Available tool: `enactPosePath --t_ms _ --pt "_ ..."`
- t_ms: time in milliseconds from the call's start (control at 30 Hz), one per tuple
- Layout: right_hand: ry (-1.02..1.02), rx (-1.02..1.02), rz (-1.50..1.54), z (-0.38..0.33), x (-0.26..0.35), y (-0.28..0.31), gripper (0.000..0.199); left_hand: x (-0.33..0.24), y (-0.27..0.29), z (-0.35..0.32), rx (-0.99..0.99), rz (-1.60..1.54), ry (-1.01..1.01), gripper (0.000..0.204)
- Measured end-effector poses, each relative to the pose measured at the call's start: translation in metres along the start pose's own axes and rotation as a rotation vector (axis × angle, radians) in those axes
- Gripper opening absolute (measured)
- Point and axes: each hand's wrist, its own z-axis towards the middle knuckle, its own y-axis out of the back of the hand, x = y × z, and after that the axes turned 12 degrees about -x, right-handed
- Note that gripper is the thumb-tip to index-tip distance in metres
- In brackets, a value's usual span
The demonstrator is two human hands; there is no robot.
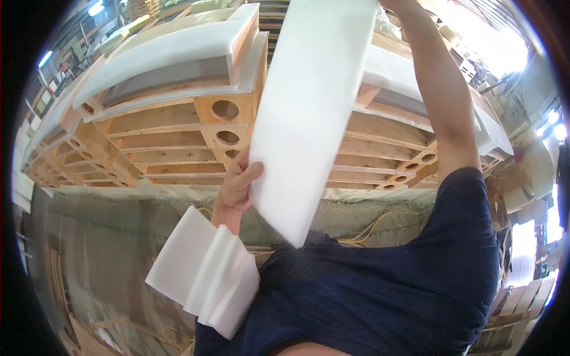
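A long white foam strip (314,107) slants upright in front of me, its lower corner close to my chest and its upper end past the picture's top. My left hand (238,181) is closed on the strip's left edge near the bottom, thumb on the near face. High at the top edge, my right hand (396,3) grips the strip's upper right side with that arm stretched out; its fingers are largely cut off by the frame. Folded white foam pieces (208,267) drape over my left forearm.
Wooden frames (160,142) with slats and round holes stand in a row ahead, with white padding (172,53) on top. Yellow cords (368,231) lie on the concrete floor (119,237) between me and the frames. Stacked material (522,178) stands at the right.
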Motion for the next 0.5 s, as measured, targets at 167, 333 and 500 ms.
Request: enactPosePath --t_ms 167,333,500 --pt "-0.108 0.200 0.210 -0.025 0.055 0.009 0.085 -0.005 -0.009 0.006 -0.091 0.473 -0.087 0.058" --pt "-0.100 0.641 0.234 -0.175 0.085 0.023 0.060 -0.025 0.033 -0.008 -0.006 0.284 -0.477 0.058" --pt "-0.231 0.896 0.453 -0.275 0.071 0.033 0.094 -0.045 0.001 -0.050 -0.448 0.397 -0.406 0.067"
